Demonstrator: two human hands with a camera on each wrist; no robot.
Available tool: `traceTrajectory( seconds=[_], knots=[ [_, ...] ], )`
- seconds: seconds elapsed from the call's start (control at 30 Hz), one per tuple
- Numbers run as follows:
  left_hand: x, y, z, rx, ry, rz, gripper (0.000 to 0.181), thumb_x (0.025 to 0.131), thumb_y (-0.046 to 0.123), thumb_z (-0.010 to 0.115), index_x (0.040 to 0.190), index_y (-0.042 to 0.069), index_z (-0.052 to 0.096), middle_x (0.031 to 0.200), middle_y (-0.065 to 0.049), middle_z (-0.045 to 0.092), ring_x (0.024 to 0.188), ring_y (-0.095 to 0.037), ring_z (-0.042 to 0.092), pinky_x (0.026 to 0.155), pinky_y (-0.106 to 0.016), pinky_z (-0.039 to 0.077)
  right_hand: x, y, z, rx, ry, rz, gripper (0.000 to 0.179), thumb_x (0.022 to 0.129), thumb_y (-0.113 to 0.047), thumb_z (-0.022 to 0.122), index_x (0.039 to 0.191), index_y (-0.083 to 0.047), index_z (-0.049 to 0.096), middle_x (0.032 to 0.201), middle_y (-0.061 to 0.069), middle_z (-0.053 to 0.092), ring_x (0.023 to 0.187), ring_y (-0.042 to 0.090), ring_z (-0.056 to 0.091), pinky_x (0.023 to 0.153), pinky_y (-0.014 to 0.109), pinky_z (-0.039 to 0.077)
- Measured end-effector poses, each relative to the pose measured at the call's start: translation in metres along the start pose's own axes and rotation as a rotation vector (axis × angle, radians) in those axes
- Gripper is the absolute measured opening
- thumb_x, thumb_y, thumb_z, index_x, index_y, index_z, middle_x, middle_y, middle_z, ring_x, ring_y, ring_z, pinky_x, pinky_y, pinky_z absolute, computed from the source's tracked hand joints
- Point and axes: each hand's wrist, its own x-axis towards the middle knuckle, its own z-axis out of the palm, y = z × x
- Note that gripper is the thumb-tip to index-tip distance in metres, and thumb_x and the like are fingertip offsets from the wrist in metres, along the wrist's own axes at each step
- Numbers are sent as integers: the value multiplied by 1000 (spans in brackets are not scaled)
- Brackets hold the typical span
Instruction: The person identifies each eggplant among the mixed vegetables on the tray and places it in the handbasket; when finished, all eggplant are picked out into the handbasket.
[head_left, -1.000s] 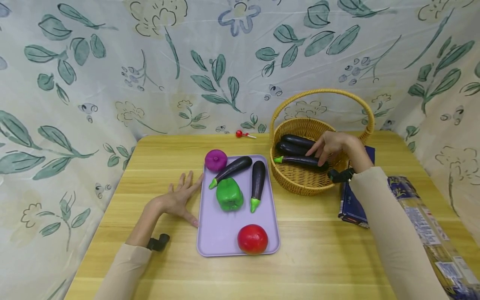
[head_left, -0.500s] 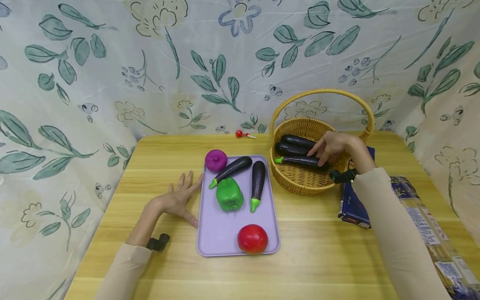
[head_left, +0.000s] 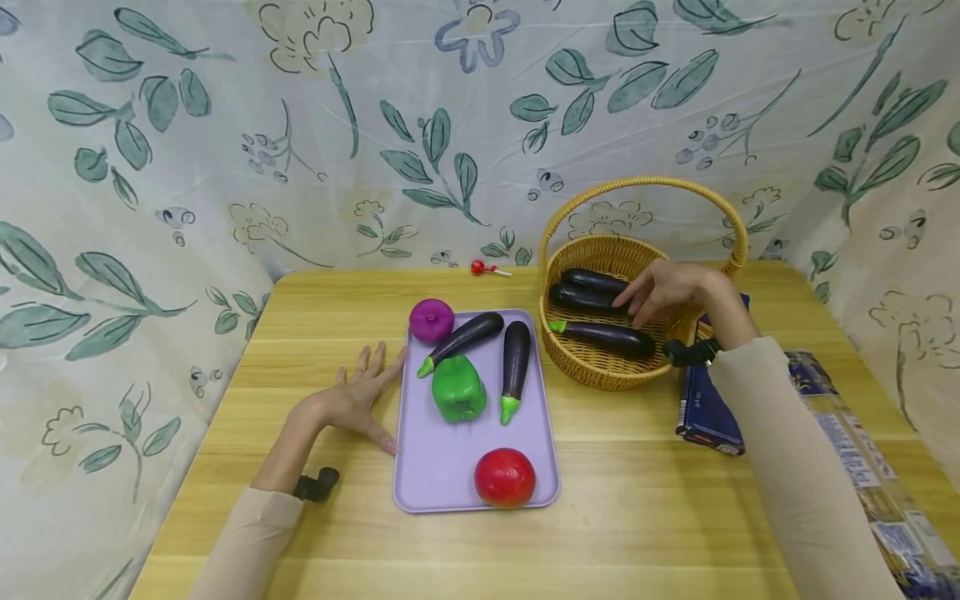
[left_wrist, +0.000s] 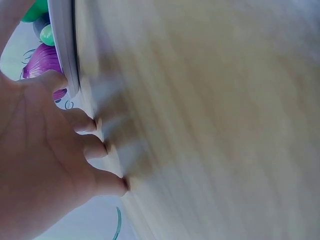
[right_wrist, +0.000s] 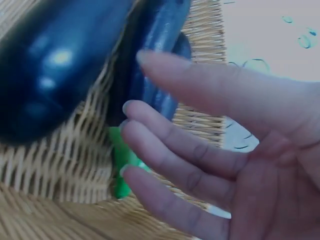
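Observation:
In the head view my left hand (head_left: pixel 352 406) rests on the table with fingers spread, its thumb and index fingertip at the left edge of a lilac tray (head_left: pixel 435 483). The tray bears two eggplants (head_left: pixel 515 362), a green bell pepper (head_left: pixel 459 389), a red tomato (head_left: pixel 505 478) and a purple onion (head_left: pixel 431 321). My right hand (head_left: pixel 667 292) reaches into a wicker basket (head_left: pixel 592 375), fingertips beside two dark eggplants (head_left: pixel 581 297) at the back. Another eggplant (head_left: pixel 606 337) with a green cap lies in front, below the hand. The right wrist view shows extended fingers around no eggplant.
A red lollipop (head_left: pixel 480 267) lies near the table's back edge. Right of the basket, partly under the right arm, are a dark blue box (head_left: pixel 708 412) and a clear printed package (head_left: pixel 847 450). The basket's tall handle (head_left: pixel 652 182) arches above the right hand.
My right hand has come away from the front eggplant and shifted slightly back toward the rear pair. The front eggplant sits a little lower, its body now uncovered. My left hand has stayed still.

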Motion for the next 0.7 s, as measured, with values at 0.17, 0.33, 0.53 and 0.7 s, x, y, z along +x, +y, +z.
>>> traceTrajectory(
  seconds=[0.17, 0.33, 0.53, 0.7],
  knots=[
    [0, 0, 0, -4, -2, -1, 150, 66, 56, 93, 166, 20, -12, 167, -28, -28, 154, -51, -27, 118, -79, -14, -8, -11, 2, -45, 12, -95, 49, 94, -15, 77, 139, 1, 63, 126, 24, 72, 113, 27, 70, 94, 38, 61],
    [0, 1, -1, 3, -5, -2, 150, 66, 56, 93, 166, 20, -13, 167, -28, -29, 154, -51, -28, 118, -79, -14, -15, -32, 6, -57, 32, -182, 51, 97, -21, 74, 142, -1, 61, 127, 19, 72, 115, 25, 69, 91, 30, 59],
    [-1, 1, -1, 5, -7, -1, 150, 66, 56, 93, 166, 19, -12, 166, -29, -28, 154, -51, -28, 118, -79, -14, -23, -59, 15, -61, 95, -287, 44, 97, -19, 74, 138, -5, 66, 123, 12, 75, 112, 24, 70, 87, 23, 59],
    [-1, 1, -1, 0, -3, 0, 149, 66, 55, 93, 166, 19, -12, 167, -29, -28, 154, -51, -27, 118, -79, -14, -25, -78, 25, -58, 117, -387, 36, 96, -18, 75, 131, -10, 71, 118, 7, 76, 107, 21, 70, 87, 22, 60]
  ],
)
